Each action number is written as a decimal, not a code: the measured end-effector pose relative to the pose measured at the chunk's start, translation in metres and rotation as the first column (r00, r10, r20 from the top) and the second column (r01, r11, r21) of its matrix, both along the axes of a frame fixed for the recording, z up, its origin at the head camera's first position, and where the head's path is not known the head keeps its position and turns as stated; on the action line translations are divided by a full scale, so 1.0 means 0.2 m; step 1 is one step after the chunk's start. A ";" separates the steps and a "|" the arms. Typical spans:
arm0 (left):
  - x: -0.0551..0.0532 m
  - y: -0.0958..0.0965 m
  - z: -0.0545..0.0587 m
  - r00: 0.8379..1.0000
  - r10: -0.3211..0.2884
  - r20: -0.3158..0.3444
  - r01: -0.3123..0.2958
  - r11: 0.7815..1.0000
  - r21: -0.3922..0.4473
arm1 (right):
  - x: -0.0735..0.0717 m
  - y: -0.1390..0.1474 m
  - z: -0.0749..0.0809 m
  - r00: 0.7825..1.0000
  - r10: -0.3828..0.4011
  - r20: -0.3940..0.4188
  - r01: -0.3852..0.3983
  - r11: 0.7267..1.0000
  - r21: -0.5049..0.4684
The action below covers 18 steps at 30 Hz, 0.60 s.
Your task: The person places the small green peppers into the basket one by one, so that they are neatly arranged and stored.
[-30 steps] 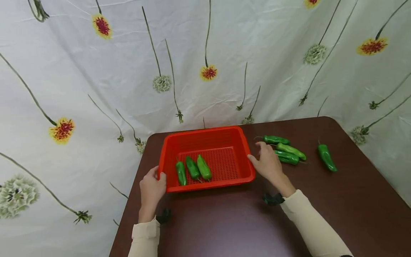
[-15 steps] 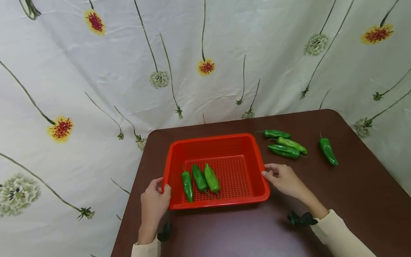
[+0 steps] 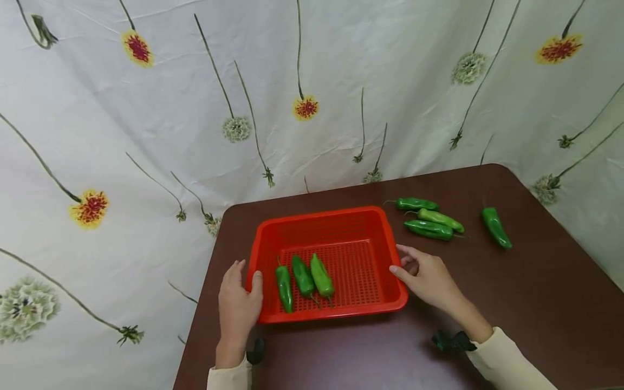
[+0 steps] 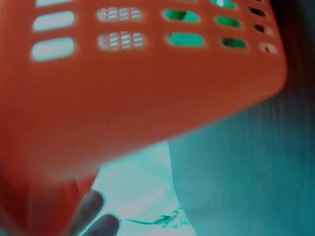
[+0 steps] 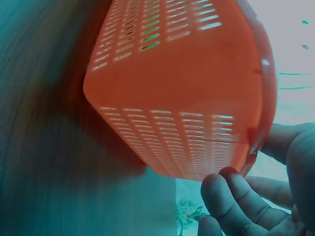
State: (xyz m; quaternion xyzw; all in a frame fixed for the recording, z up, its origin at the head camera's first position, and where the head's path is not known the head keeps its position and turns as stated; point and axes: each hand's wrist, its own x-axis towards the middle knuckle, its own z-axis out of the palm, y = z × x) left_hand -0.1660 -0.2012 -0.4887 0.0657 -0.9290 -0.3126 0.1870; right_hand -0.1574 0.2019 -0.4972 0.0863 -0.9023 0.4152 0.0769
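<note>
A red plastic basket (image 3: 336, 312) with slotted walls sits on the dark table. Inside, on the left half, lie three green peppers (image 3: 322, 276). My left hand (image 3: 240, 306) is at the basket's left rim, its thumb over the edge and its fingers extended outside, apart from the wall. Two of its fingertips (image 4: 106, 225) show below the rim in the left wrist view. At the right rim, my right hand (image 3: 431, 279) has its thumb over the edge and its fingers bent against the outside. The right wrist view shows that thumb (image 5: 283, 140) partly behind the rim.
Several green peppers (image 3: 431, 229) lie together on the table (image 3: 341, 357) to the right of the basket. A single pepper (image 3: 496, 227) lies farther right. A white floral cloth (image 3: 390, 65) hangs behind the table.
The basket has come nearer the person and slightly right, with its peppers inside. The right hand moved onto the right rim; the left hand's fingers have since straightened away from the left rim.
</note>
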 end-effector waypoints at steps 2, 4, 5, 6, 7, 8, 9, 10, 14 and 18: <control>-0.02 0.02 0.00 0.998 -0.058 0.038 0.059 0.998 -0.035 | 0.00 -0.01 -0.01 1.000 -0.006 -0.014 0.006 1.000 -0.001; -0.01 0.03 -0.02 0.991 -0.094 0.091 0.101 0.992 -0.081 | 0.01 -0.03 -0.03 1.000 -0.006 -0.009 0.006 1.000 -0.012; 0.00 0.03 -0.04 0.988 -0.103 0.117 0.115 0.989 -0.096 | 0.02 -0.04 -0.04 1.000 -0.006 -0.004 0.006 1.000 -0.020; 0.01 0.03 -0.05 0.984 -0.107 0.140 0.123 0.986 -0.110 | 0.03 -0.05 -0.05 1.000 -0.007 0.001 0.007 1.000 -0.028; 0.02 0.02 -0.06 0.982 -0.106 0.159 0.126 0.985 -0.122 | 0.04 -0.06 -0.06 1.000 -0.010 0.005 0.010 0.999 -0.034; 0.03 0.02 -0.06 0.980 -0.102 0.172 0.124 0.985 -0.124 | 0.04 -0.07 -0.07 1.000 -0.017 0.007 0.017 0.999 -0.038; 0.03 0.02 -0.07 0.979 -0.097 0.180 0.120 0.986 -0.118 | 0.05 -0.08 -0.08 1.000 -0.025 0.008 0.026 0.999 -0.040; 0.03 0.02 -0.07 0.978 -0.097 0.187 0.119 0.986 -0.113 | 0.05 -0.08 -0.08 0.999 -0.035 0.008 0.035 0.998 -0.043; 0.02 0.03 -0.07 0.976 -0.094 0.195 0.115 0.989 -0.096 | 0.05 -0.08 -0.08 0.998 -0.066 -0.023 0.066 0.997 -0.032; -0.03 0.06 -0.05 0.984 -0.102 0.143 0.116 0.989 -0.094 | 0.02 -0.07 -0.05 0.991 -0.105 -0.085 0.106 0.994 0.007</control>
